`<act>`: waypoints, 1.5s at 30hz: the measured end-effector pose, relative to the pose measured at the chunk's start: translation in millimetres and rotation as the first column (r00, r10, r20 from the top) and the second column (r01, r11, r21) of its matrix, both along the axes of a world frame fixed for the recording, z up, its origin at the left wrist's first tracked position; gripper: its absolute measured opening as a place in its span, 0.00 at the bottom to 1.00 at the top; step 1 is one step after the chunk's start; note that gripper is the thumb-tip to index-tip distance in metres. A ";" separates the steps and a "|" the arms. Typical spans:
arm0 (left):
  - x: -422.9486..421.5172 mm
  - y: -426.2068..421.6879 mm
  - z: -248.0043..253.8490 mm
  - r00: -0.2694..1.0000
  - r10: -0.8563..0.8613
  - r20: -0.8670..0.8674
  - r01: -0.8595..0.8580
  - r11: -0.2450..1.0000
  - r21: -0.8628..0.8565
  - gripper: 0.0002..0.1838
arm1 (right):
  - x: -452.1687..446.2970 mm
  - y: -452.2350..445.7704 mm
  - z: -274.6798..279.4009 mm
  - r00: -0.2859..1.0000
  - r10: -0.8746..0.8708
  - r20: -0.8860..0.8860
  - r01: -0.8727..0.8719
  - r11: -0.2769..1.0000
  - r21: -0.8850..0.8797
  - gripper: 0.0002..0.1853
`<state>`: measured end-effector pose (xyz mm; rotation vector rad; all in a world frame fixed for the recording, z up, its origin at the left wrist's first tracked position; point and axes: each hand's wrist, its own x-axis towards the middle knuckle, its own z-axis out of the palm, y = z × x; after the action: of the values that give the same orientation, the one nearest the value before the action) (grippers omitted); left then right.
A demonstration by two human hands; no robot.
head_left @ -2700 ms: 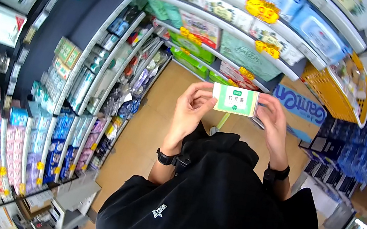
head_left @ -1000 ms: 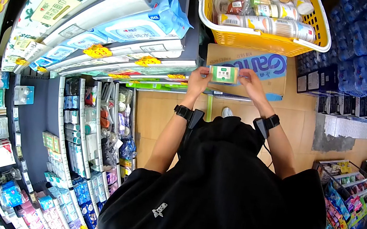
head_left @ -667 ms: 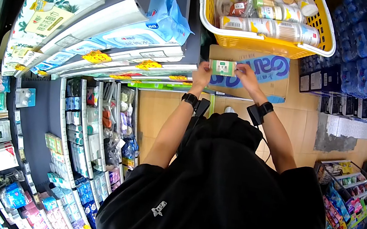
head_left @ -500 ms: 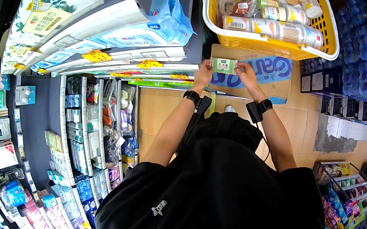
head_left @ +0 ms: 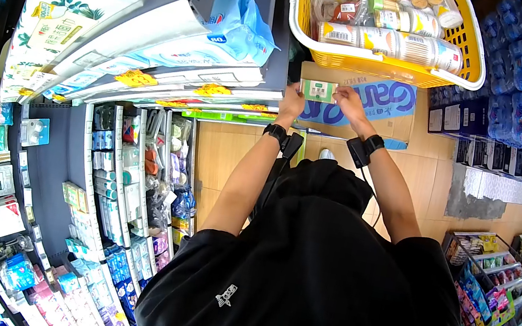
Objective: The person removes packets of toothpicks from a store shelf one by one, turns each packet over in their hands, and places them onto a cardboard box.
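A small flat green-and-white packet [head_left: 318, 90] with printed lettering is held up in front of me over a cardboard box. My right hand [head_left: 353, 106] pinches its right edge between thumb and fingers. At the left edge, the curled fingers of my left hand [head_left: 292, 101] grip the packet, partly hidden beside the shelf front. Below the packet, the cardboard box [head_left: 390, 124] carries blue and purple print. Just beyond it sits a yellow basket [head_left: 389, 68] with a white rim, filled with tubs of sticks and other packaged goods.
Shelving with yellow price tags [head_left: 136, 78] runs along my left, bearing a blue wipes pack [head_left: 239, 26]. Farther down are racks of small packaged goods [head_left: 107, 185]. Bottled water packs [head_left: 521, 114] are stacked at right, above wire baskets of snacks [head_left: 499, 275].
The packet stays between my hands, its face tilted slightly more toward me. Both hands have shifted only a little, and the view has moved slightly.
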<state>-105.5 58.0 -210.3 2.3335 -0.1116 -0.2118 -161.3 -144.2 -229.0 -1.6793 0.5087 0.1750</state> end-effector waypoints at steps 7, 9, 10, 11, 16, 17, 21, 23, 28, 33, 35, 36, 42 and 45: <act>2.7 -5.8 -6.6 1.000 0.017 0.001 -0.017 0.997 0.076 0.17 | 3.1 -0.7 -5.1 1.000 -0.011 -0.022 0.012 0.999 0.043 0.26; 0.3 -9.1 4.7 1.000 0.022 -0.010 -0.021 0.995 0.103 0.18 | 4.4 0.8 -12.9 1.000 -0.020 0.016 0.019 0.999 0.039 0.24; -0.7 -11.1 10.7 0.999 0.028 -0.022 -0.025 0.991 0.129 0.19 | 4.4 1.5 -13.0 0.998 -0.027 0.053 0.026 0.999 0.034 0.23; -0.7 -12.4 16.9 0.999 0.028 -0.022 -0.025 0.991 0.129 0.19 | 4.1 1.0 -12.9 0.998 -0.027 0.053 0.026 0.999 0.034 0.23; -0.5 -11.7 14.7 1.000 0.004 -0.027 0.000 0.988 0.155 0.22 | 2.7 0.9 -3.2 1.000 -0.018 0.025 0.016 0.998 0.058 0.22; 0.9 -10.8 11.5 1.000 0.006 -0.026 -0.002 0.988 0.154 0.22 | 2.8 0.3 -3.0 0.999 -0.016 0.027 0.015 0.998 0.057 0.22; 3.6 -0.4 -7.2 0.999 0.033 0.037 -0.036 0.996 0.084 0.23 | -4.3 -3.6 3.7 0.999 -0.032 0.040 0.028 0.993 0.116 0.22; -3.1 10.5 -1.6 0.999 0.047 0.015 -0.047 0.997 0.065 0.23 | -12.9 -4.0 17.6 0.998 -0.023 0.055 0.016 0.992 0.125 0.22; -51.4 55.2 40.6 0.974 -0.142 -0.176 0.115 0.981 -0.156 0.24 | -48.8 -4.0 96.1 0.987 0.104 0.127 -0.148 0.896 0.419 0.15; -115.5 123.1 100.2 0.980 0.027 -0.198 -0.105 0.914 -0.393 0.20 | -77.1 23.3 181.1 0.919 0.331 0.215 -0.395 0.772 0.499 0.21; -137.4 148.1 136.5 0.967 0.172 -0.188 -0.234 0.892 -0.387 0.20 | -79.9 36.6 208.9 0.835 0.474 0.280 -0.550 0.694 0.465 0.23; -148.1 156.9 154.9 0.942 0.264 -0.208 -0.326 0.871 -0.368 0.19 | -80.7 46.0 219.9 0.807 0.496 0.320 -0.589 0.649 0.481 0.24; -202.6 175.7 261.7 0.800 0.597 -0.068 -0.508 0.611 -0.607 0.16 | -81.1 105.0 287.8 0.627 0.609 0.487 -0.779 0.469 0.416 0.27; -228.1 179.1 291.2 0.740 0.673 0.004 -0.456 0.505 -0.732 0.15 | -83.2 130.2 309.4 0.590 0.597 0.544 -0.807 0.409 0.426 0.29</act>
<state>-333.6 237.1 80.9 1.4891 0.3971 0.4615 -244.5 -13.9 80.5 -1.0772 -0.5496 0.6382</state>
